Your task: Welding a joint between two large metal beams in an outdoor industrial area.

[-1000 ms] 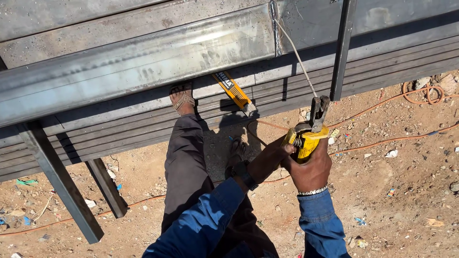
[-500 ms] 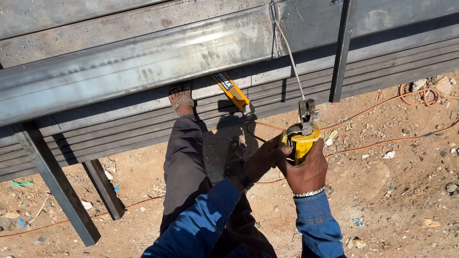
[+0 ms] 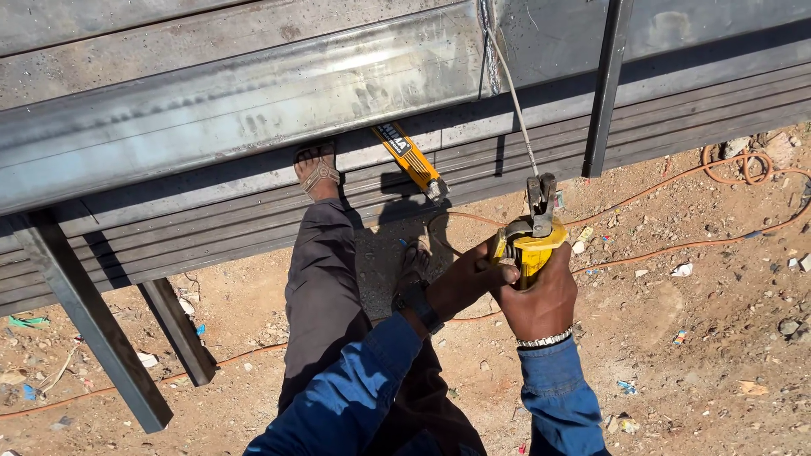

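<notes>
The right hand point(image 3: 545, 295) is wrapped tight around yellow-handled pliers point(image 3: 532, 236), whose tip grips a thin wire point(image 3: 515, 105) running up to the steel beam point(image 3: 253, 101). The left hand point(image 3: 469, 279) closes its fingers on the same pliers, just below the stacked steel.

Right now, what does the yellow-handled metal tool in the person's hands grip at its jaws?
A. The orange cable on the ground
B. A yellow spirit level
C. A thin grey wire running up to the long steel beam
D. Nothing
C: the yellow-handled metal tool, held by the right hand with the left hand alongside, clamps the thin grey wire leading up to the long steel beam.
</notes>
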